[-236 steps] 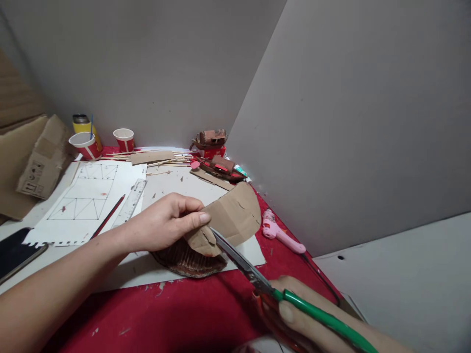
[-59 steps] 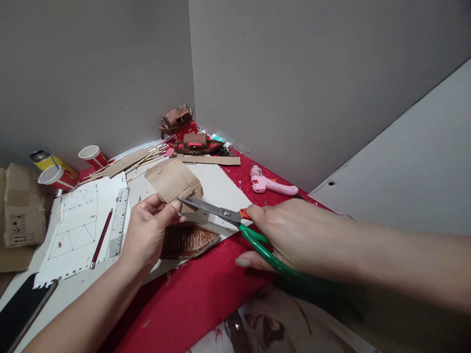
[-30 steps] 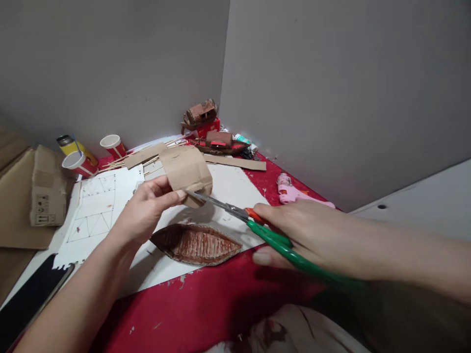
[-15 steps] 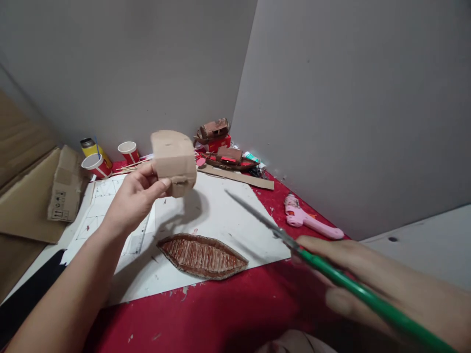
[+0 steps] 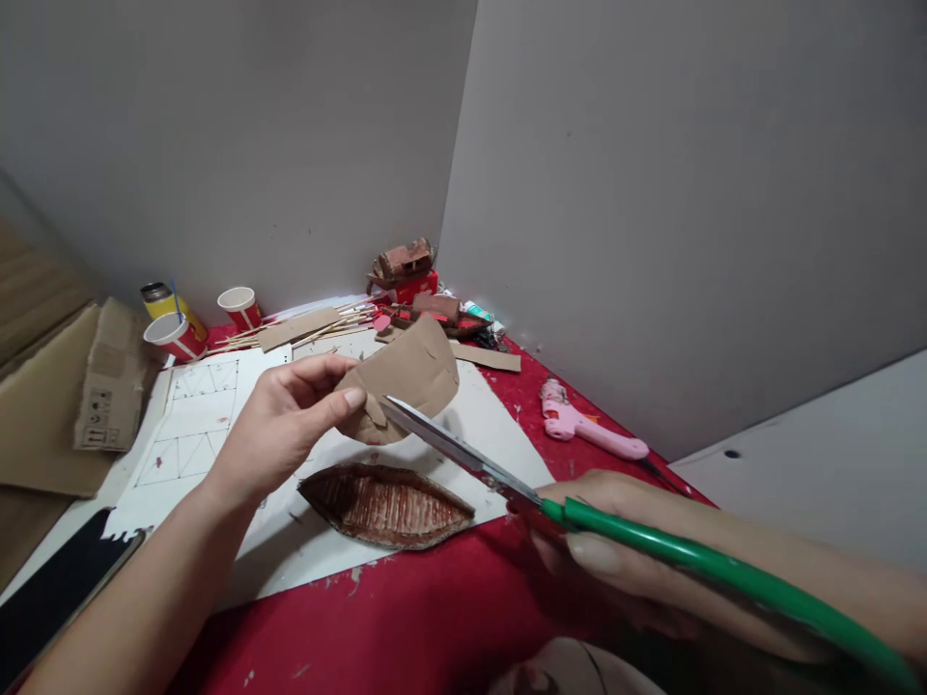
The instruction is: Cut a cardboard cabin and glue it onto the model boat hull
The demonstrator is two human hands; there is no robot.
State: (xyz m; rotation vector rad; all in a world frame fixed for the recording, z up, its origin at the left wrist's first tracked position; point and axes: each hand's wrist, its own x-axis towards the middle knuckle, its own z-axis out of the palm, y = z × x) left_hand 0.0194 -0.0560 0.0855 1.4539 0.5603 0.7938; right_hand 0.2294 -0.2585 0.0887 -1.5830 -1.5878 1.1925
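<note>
My left hand (image 5: 300, 415) pinches a curved piece of brown cardboard (image 5: 416, 372) between thumb and fingers, above the white sheet. A torn flap shows on the cardboard near my thumb. In my right hand (image 5: 615, 521) is a pair of scissors (image 5: 652, 545) with green handles. Their blades point up and left, and the tip appears at the cardboard's lower edge; whether it touches I cannot tell. Below the cardboard lies a small brown model boat hull (image 5: 387, 507), its inside lined with reddish strips.
A pink glue gun (image 5: 590, 425) lies on the red cloth (image 5: 406, 618) at right. Finished model boats (image 5: 402, 265), thin sticks (image 5: 329, 328), paper cups (image 5: 240, 307) and a yellow bottle (image 5: 163, 301) stand along the back. Cardboard boxes (image 5: 50, 396) and drawn paper (image 5: 192, 434) are left.
The cardboard has come down and right and turned in my left hand. The scissors have moved left, so their tip is now at the cardboard. The camera view has shifted slightly.
</note>
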